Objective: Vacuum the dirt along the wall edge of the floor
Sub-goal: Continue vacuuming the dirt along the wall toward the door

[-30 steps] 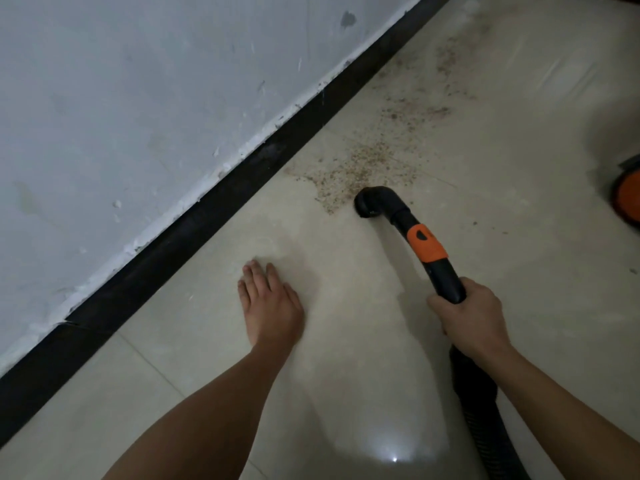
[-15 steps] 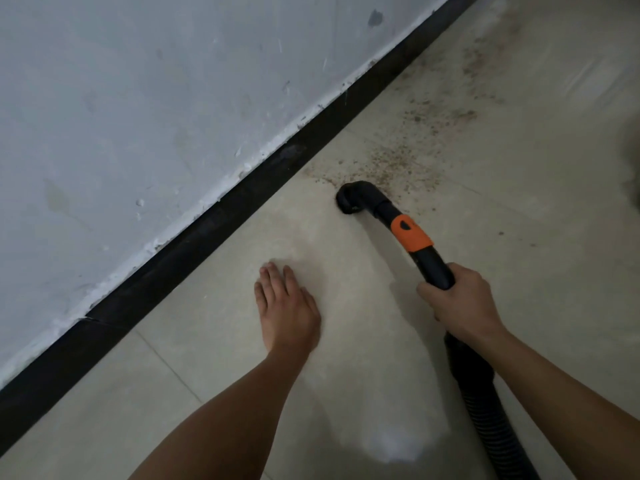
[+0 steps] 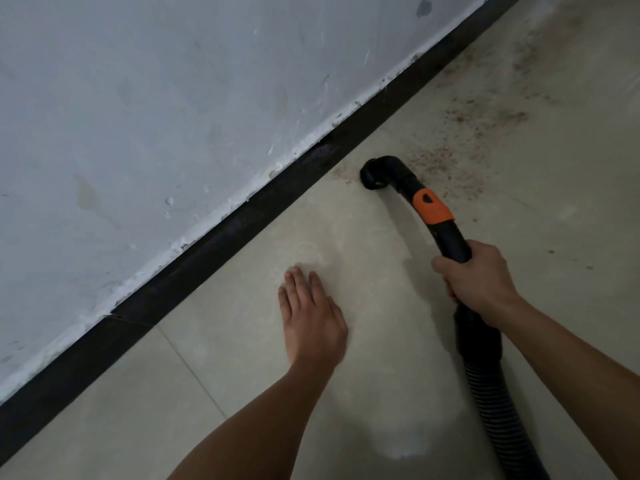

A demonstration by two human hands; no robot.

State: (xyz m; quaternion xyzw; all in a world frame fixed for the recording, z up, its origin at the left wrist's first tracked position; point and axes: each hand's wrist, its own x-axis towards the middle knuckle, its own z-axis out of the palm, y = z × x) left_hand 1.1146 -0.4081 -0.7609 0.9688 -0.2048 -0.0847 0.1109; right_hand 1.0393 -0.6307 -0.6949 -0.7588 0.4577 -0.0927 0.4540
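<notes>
Pale wall [image 3: 138,116] meets tiled floor [image 3: 242,375] at black baseboard [image 3: 207,244]; right hand [image 3: 478,282] grips vacuum hose [image 3: 491,393], fingers curled round it, left hand [image 3: 311,320] lies flat on floor, fingers together; nozzle [image 3: 375,174] sits near baseboard, at edge of scattered dirt [image 3: 460,133].

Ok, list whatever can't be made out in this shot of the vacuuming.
All in the head view:
Nozzle mouth: faces down, hidden by its own elbow; contact with the floor is unclear.
Hose: cut off by the bottom edge; where it leads is out of frame.
Handle under the right hand: covered by its gripping fingers.
Dirt: the far stretch is dim and blurred, cut off at the top right.
</notes>
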